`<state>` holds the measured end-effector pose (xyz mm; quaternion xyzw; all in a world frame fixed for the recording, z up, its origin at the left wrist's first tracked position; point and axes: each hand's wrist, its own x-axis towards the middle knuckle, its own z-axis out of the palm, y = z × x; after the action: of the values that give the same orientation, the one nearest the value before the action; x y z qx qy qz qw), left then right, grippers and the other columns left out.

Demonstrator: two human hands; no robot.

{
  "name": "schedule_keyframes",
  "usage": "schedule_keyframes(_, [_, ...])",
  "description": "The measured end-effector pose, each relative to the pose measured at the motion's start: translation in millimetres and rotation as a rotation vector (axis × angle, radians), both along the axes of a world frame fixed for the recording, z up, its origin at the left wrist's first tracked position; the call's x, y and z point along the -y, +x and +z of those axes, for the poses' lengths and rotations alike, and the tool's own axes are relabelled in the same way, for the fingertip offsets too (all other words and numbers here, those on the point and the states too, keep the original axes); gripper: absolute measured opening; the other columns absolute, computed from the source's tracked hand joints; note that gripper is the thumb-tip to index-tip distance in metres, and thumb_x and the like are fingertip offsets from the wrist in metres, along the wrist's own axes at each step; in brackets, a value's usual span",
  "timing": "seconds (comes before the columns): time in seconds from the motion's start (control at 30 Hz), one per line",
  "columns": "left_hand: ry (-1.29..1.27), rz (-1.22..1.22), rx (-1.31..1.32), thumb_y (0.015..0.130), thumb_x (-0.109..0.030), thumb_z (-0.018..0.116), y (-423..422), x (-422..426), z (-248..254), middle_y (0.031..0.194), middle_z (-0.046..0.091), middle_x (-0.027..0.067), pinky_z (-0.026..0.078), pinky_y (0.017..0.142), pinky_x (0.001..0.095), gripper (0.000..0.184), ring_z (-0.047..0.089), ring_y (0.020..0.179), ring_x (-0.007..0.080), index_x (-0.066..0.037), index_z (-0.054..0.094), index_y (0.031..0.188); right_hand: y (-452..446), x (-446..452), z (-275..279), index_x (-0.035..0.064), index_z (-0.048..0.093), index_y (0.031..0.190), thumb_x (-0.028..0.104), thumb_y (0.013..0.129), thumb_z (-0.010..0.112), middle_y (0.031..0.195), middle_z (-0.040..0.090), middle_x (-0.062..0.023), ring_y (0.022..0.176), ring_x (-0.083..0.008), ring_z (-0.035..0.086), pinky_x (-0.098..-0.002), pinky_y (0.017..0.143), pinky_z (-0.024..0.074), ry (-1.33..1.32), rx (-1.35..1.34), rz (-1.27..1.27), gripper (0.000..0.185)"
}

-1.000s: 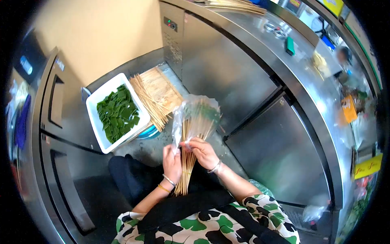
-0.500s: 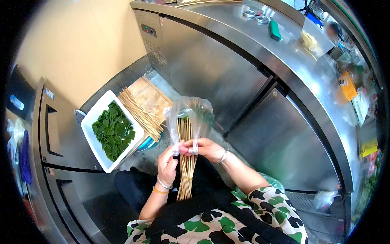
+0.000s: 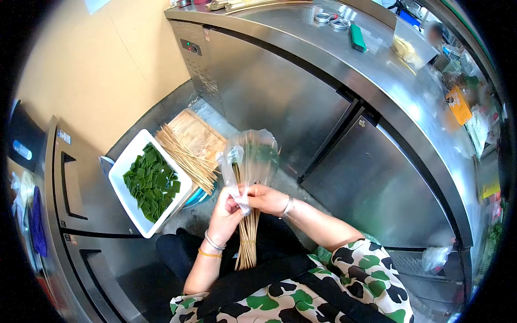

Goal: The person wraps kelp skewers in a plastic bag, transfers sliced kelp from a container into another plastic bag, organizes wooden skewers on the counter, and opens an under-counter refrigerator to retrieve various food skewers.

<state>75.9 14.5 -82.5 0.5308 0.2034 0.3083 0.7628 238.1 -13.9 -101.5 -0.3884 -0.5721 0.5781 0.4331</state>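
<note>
A clear plastic bag (image 3: 252, 153) covers the upper part of a bundle of wooden skewers (image 3: 247, 237), with green pieces showing through it. My left hand (image 3: 223, 212) pinches the bag's edge on the bundle's left side. From the right, my right hand (image 3: 264, 199) has its fingers closed on gathered plastic at the front of the bundle. Both hands meet near the bag's mouth. The skewers' bare lower ends point toward my body, with a thin band round them.
Left stands a white tub (image 3: 146, 229) of green leafy squares (image 3: 151, 183). Loose skewers (image 3: 186, 159) lie beside it on a wooden board (image 3: 196, 132). Steel cabinets (image 3: 269, 86) flank me. Scissors (image 3: 331, 21), a green object (image 3: 357, 37) and a clear container (image 3: 412, 46) sit on the counter.
My hands have drawn the bag's edges together at the front of the skewers, my right hand moving left toward my left. The view has shifted, so the tub appears lower.
</note>
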Motion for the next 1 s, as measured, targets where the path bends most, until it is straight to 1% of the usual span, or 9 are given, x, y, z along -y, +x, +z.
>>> schedule_keyframes(0.1, [0.130,0.169,-0.076,0.080,-0.002,0.065,9,9,7,0.095,0.054,0.0002,0.044,0.079,0.0242,0.036,0.053,0.088,0.0090,-0.006,0.043,0.109,-11,1,13,0.0004,0.065,0.098,0.016,0.085,0.064,0.091,0.065,-0.0043,0.085,-0.0108,0.060,-0.0265,0.081,0.0469,-0.334,-0.380,-0.096,0.021])
schedule_keyframes(0.27, [0.235,0.232,-0.216,0.079,0.001,0.063,10,18,-2,0.092,0.055,-0.0004,0.044,0.074,0.0226,0.033,0.053,0.085,0.0076,-0.005,0.047,0.107,-17,9,9,-0.0025,0.063,0.098,0.015,0.086,0.062,0.093,0.065,-0.0073,0.085,-0.0132,0.061,-0.0258,0.078,0.0482,-0.379,-0.365,-0.143,0.022])
schedule_keyframes(0.37, [0.180,0.397,-0.187,0.077,0.006,0.060,12,21,-15,0.072,0.051,-0.0046,0.037,0.058,0.0171,0.031,0.046,0.064,0.0025,-0.002,0.052,0.106,-27,18,9,-0.0037,0.059,0.100,0.009,0.086,0.055,0.094,0.063,-0.0091,0.086,-0.0185,0.060,-0.0304,0.079,0.0475,-0.384,-0.555,-0.444,0.019])
schedule_keyframes(0.47, [0.114,0.477,-0.159,0.079,0.004,0.061,5,18,-7,0.060,0.045,-0.0075,0.033,0.050,0.0169,0.026,0.040,0.053,0.0006,-0.001,0.057,0.104,-7,30,31,-0.0002,0.060,0.090,0.008,0.085,0.054,0.087,0.062,-0.0079,0.086,-0.0204,0.059,-0.0333,0.080,0.0471,-0.475,-0.829,-0.458,0.011])
schedule_keyframes(0.53, [0.289,0.469,-0.300,0.080,0.002,0.061,5,15,-11,0.062,0.049,-0.0056,0.034,0.051,0.0170,0.019,0.043,0.055,0.0015,-0.001,0.060,0.098,0,26,1,0.0085,0.055,0.075,0.014,0.084,0.055,0.076,0.055,-0.0041,0.082,-0.0192,0.055,-0.0365,0.081,0.0421,-0.471,-1.003,-0.481,0.011])
schedule_keyframes(0.67, [0.545,0.402,-0.483,0.082,-0.003,0.061,1,-5,-17,0.072,0.061,0.0002,0.041,0.058,0.0189,0.006,0.053,0.062,0.0058,0.000,0.065,0.085,17,18,5,0.0092,0.056,0.079,0.017,0.084,0.055,0.084,0.057,-0.0040,0.090,-0.0204,0.054,-0.0399,0.084,0.0413,-0.399,-0.964,-0.513,0.009])
schedule_keyframes(0.8, [-0.479,0.269,0.337,0.088,-0.009,0.053,-2,-25,-10,0.061,0.052,0.0014,0.045,0.081,0.0314,0.013,0.052,0.064,0.0129,-0.003,0.059,0.078,33,9,-11,0.0087,0.053,0.070,0.019,0.085,0.054,0.084,0.059,-0.0075,0.097,-0.0291,0.055,-0.0481,0.094,0.0405,-0.574,-1.146,-0.605,0.018])
schedule_keyframes(0.83, [-0.744,0.510,0.221,0.089,-0.012,0.052,10,-23,-4,0.054,0.043,-0.0007,0.044,0.080,0.0337,0.019,0.049,0.062,0.0126,-0.006,0.052,0.071,31,8,-11,0.0100,0.049,0.064,0.020,0.085,0.054,0.079,0.059,-0.0078,0.091,-0.0286,0.056,-0.0485,0.092,0.0412,-0.564,-1.248,-0.566,0.024])
schedule_keyframes(1.0, [-1.131,0.554,0.452,0.087,-0.014,0.052,2,-38,-28,0.047,0.031,-0.0019,0.041,0.066,0.0292,0.027,0.036,0.050,0.0136,-0.009,0.042,0.062,39,5,-23,0.0143,0.036,0.050,0.022,0.086,0.052,0.061,0.052,-0.0056,0.072,-0.0255,0.054,-0.0490,0.087,0.0429,-0.708,-1.428,-0.663,0.040])
